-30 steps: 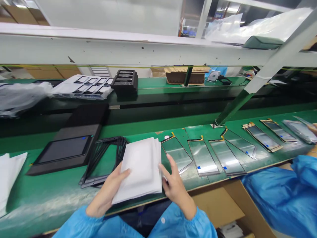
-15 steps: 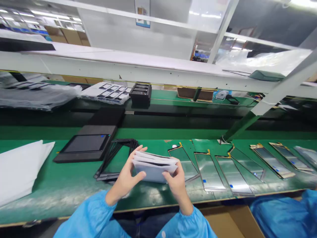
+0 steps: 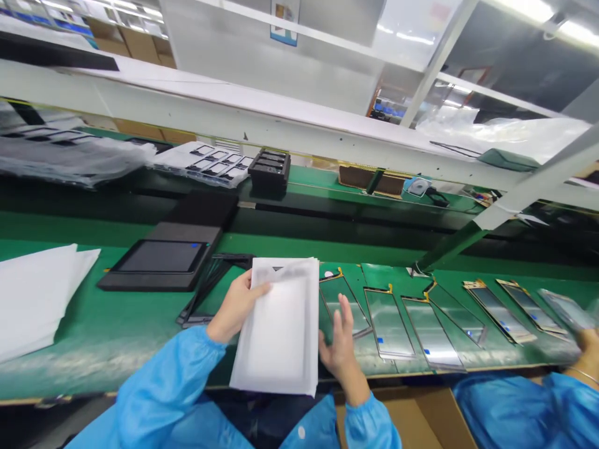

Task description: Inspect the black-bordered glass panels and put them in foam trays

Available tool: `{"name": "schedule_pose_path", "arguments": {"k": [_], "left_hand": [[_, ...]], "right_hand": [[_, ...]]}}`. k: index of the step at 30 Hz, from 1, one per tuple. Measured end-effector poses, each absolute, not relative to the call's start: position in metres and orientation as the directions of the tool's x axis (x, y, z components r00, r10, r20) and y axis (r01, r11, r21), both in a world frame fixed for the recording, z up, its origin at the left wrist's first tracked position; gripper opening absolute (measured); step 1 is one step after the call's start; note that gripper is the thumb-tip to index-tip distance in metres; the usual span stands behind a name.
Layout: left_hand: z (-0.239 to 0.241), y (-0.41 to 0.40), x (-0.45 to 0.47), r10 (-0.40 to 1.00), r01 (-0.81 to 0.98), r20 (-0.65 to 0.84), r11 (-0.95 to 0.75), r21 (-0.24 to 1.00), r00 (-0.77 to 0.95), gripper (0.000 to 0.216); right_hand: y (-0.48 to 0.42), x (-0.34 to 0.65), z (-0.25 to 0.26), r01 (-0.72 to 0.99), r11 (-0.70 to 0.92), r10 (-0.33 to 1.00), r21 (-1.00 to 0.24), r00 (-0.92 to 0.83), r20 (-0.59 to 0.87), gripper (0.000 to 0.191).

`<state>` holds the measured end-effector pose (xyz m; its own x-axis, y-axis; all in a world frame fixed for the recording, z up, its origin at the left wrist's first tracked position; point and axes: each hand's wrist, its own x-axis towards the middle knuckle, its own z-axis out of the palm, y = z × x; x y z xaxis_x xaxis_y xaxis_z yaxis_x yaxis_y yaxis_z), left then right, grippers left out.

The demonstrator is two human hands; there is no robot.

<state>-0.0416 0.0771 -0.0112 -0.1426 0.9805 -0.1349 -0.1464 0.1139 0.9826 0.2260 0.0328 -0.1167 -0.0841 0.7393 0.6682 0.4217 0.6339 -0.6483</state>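
My left hand (image 3: 238, 304) grips a stack of white sheets (image 3: 281, 330) by its left edge, thumb on top. The stack faces me nearly upright over the bench's front edge, and a paler rectangle shows through its top sheet. To the right of the stack, my right hand (image 3: 341, 346) is open with its fingers raised and apart. Beyond that hand lies a clear glass panel (image 3: 344, 302) with a yellow flex tab. Several thin black frames (image 3: 208, 290) lie in a pile behind my left hand, partly hidden by the stack.
Larger white sheets (image 3: 35, 299) lie at the left. A dark-screened panel (image 3: 161, 256) rests on a black foam block (image 3: 145, 282). More glass panels (image 3: 388, 324) line the bench to the right, where a co-worker's hand (image 3: 588, 349) reaches in. A green-and-white post (image 3: 449, 246) slants up behind them.
The stack has swung from edge-on to face-on and dropped lower. My right hand has let go of it and opened. A co-worker's hand has come in at the far right.
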Motion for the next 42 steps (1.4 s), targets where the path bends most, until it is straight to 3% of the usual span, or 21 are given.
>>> {"name": "schedule_pose_path", "arguments": {"k": [3, 5, 6, 9, 12, 15, 19, 21, 23, 26, 28, 30, 32, 34, 36, 39, 42], "left_hand": [[-0.014, 0.072, -0.036, 0.978, -0.178, -0.201, 0.188, 0.966, -0.056, 0.056], [-0.017, 0.063, -0.035, 0.977, -0.187, -0.202, 0.187, 0.964, -0.064, 0.065], [-0.018, 0.058, -0.036, 0.979, -0.193, -0.186, 0.167, 0.967, -0.083, 0.071], [-0.022, 0.042, -0.043, 0.992, -0.254, -0.033, 0.001, 0.967, -0.124, 0.082], [-0.025, 0.033, -0.045, 0.989, -0.246, 0.125, -0.14, 0.959, -0.075, 0.087], [-0.025, 0.032, -0.039, 0.992, -0.152, 0.121, -0.123, 0.981, -0.02, 0.09], [-0.023, 0.038, -0.031, 0.99, -0.175, 0.13, -0.139, 0.975, -0.059, 0.085], [-0.021, 0.04, -0.03, 0.985, -0.188, 0.14, -0.157, 0.97, -0.097, 0.077], [-0.018, 0.041, -0.03, 0.982, -0.187, 0.153, -0.171, 0.967, -0.107, 0.061], [-0.012, 0.039, -0.03, 0.975, -0.16, 0.176, -0.197, 0.967, -0.135, 0.033], [-0.009, 0.038, -0.028, 0.97, -0.148, 0.179, -0.203, 0.968, -0.162, 0.026], [-0.005, 0.038, -0.026, 0.966, -0.152, 0.183, -0.212, 0.965, -0.184, 0.025], [0.0, 0.041, -0.025, 0.959, -0.156, 0.192, -0.227, 0.961, -0.209, 0.024], [0.006, 0.044, -0.025, 0.954, -0.152, 0.21, -0.245, 0.958, -0.216, 0.022], [0.015, 0.049, -0.027, 0.954, -0.137, 0.231, -0.258, 0.956, -0.19, 0.019], [0.027, 0.053, -0.03, 0.956, -0.116, 0.26, -0.275, 0.954, -0.134, 0.014], [0.036, 0.058, -0.032, 0.945, -0.183, 0.262, -0.297, 0.937, -0.194, 0.012]], "right_hand": [[0.026, 0.216, -0.106, 0.448, 0.683, 0.689, -0.576, -0.133, 0.713, 0.038], [0.024, 0.207, -0.093, 0.388, 0.671, 0.716, -0.632, -0.118, 0.688, 0.012], [0.025, 0.203, -0.087, 0.339, 0.646, 0.745, -0.684, -0.084, 0.662, 0.012], [0.034, 0.191, -0.077, 0.223, 0.519, 0.834, -0.825, 0.077, 0.546, 0.032], [0.042, 0.182, -0.081, 0.197, 0.435, 0.87, -0.879, 0.161, 0.467, 0.038], [0.043, 0.178, -0.084, 0.144, 0.398, 0.891, -0.906, 0.174, 0.419, 0.051], [0.038, 0.183, -0.073, 0.05, 0.417, 0.895, -0.908, 0.153, 0.42, 0.087], [0.037, 0.187, -0.063, 0.009, 0.44, 0.888, -0.898, 0.148, 0.436, 0.09], [0.036, 0.188, -0.053, -0.021, 0.462, 0.877, -0.886, 0.161, 0.453, 0.082], [0.034, 0.184, -0.041, -0.056, 0.491, 0.86, -0.869, 0.188, 0.474, 0.049], [0.033, 0.181, -0.035, -0.075, 0.503, 0.853, -0.861, 0.201, 0.481, 0.029], [0.031, 0.179, -0.031, -0.09, 0.509, 0.851, -0.856, 0.202, 0.485, 0.027], [0.031, 0.181, -0.031, -0.109, 0.504, 0.859, -0.857, 0.161, 0.485, 0.049], [0.031, 0.186, -0.036, -0.123, 0.466, 0.885, -0.876, 0.054, 0.463, 0.094], [0.032, 0.192, -0.045, -0.114, 0.405, 0.909, -0.907, -0.059, 0.413, 0.121], [0.032, 0.198, -0.063, -0.063, 0.363, 0.921, -0.93, -0.127, 0.368, 0.13], [0.032, 0.196, -0.075, -0.014, 0.367, 0.926, -0.93, -0.095, 0.366, 0.132]]}}
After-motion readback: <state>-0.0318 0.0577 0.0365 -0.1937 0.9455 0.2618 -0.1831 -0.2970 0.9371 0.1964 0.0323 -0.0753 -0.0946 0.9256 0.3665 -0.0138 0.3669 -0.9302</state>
